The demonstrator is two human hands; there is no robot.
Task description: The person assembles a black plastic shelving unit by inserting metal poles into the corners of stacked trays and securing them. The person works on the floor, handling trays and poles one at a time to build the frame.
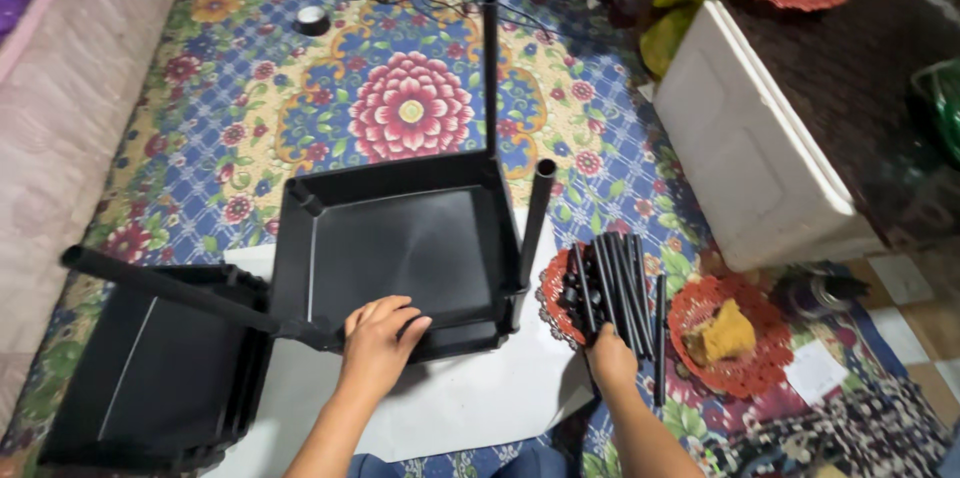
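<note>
Head view: my hands on black shelf parts over a floral mat.
My left hand [378,343] lies curled over the near rim of a black tray [400,248] with poles plugged into its corners; my right hand [610,356] grips a bundle of black poles [610,288] just right of it. Another tray [150,368] sits at left.

Black tray [400,248] and black tubes [612,288]; floor mat [400,88] blue with red and yellow flowers; white box [750,148]; red lace doily [745,338].
</note>
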